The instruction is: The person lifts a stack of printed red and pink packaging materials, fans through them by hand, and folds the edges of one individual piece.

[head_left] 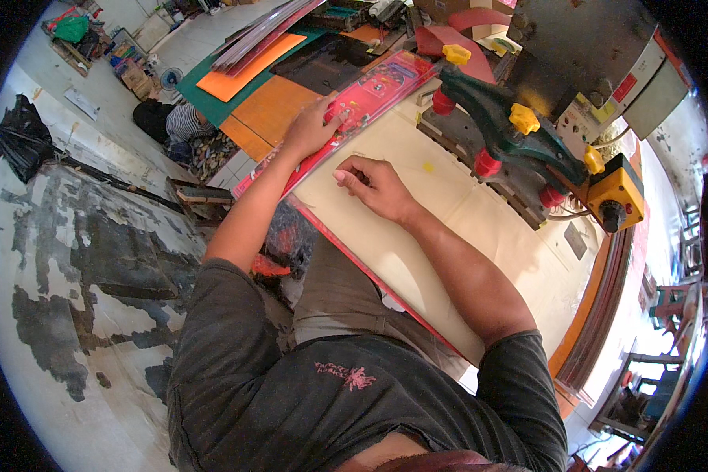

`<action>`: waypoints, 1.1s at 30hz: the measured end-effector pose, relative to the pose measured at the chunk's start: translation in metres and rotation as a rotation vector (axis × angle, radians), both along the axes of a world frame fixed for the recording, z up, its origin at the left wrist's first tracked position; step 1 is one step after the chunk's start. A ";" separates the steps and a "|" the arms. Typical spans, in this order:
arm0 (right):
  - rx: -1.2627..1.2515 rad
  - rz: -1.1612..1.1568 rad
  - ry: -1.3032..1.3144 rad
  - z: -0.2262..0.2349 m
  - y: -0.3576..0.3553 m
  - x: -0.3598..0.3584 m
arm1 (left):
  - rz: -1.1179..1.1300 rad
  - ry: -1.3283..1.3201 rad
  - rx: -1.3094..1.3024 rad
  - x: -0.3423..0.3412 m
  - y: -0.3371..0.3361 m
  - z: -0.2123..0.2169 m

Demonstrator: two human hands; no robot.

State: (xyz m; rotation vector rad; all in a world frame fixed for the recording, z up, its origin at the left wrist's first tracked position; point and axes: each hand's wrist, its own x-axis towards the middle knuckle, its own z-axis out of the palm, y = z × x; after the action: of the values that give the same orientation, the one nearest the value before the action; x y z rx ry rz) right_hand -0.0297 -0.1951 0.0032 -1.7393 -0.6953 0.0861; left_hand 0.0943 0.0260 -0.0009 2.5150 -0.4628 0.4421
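My left hand [313, 130] lies on a long stack of glossy red printed plastic sheets [374, 94], its thumb stretched across the top one. The sheets run slantwise along the left edge of a cream-coloured work surface [464, 212]. Just to the right of them, my right hand [376, 187] hovers over or rests on that surface, fingers curled in loosely and no object visible in them. Whether it touches the surface I cannot tell.
A dark green machine bracket [511, 126] with yellow knobs and red feet stands at the far right, beside a yellow control box [617, 193] with a black dial. Beyond my left hand are an orange sheet [248, 71] and a pile of plastic sheets [263, 35]. A black bag [23, 138] hangs far left.
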 end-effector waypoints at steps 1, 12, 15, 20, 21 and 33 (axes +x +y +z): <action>0.002 0.003 0.001 0.000 0.001 0.000 | 0.008 -0.006 0.007 -0.001 0.001 0.001; -0.009 0.000 -0.029 -0.004 0.000 0.003 | 0.037 0.108 -0.065 -0.012 -0.001 0.014; 0.006 0.018 -0.036 -0.005 0.005 0.002 | 0.041 0.097 -0.066 -0.010 0.007 0.008; -0.003 0.006 -0.042 -0.005 0.002 0.003 | 0.041 0.096 -0.051 -0.010 0.003 0.009; -0.006 0.003 -0.045 -0.005 0.001 0.003 | 0.040 0.094 -0.050 -0.011 0.001 0.010; -0.011 0.008 -0.031 -0.004 0.003 0.002 | 0.047 0.075 -0.021 -0.011 0.003 0.008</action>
State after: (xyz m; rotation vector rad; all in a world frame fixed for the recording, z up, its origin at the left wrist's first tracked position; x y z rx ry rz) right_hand -0.0275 -0.1921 -0.0011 -1.7519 -0.7264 0.0689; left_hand 0.0836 0.0294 0.0073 2.5167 -0.3690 0.3673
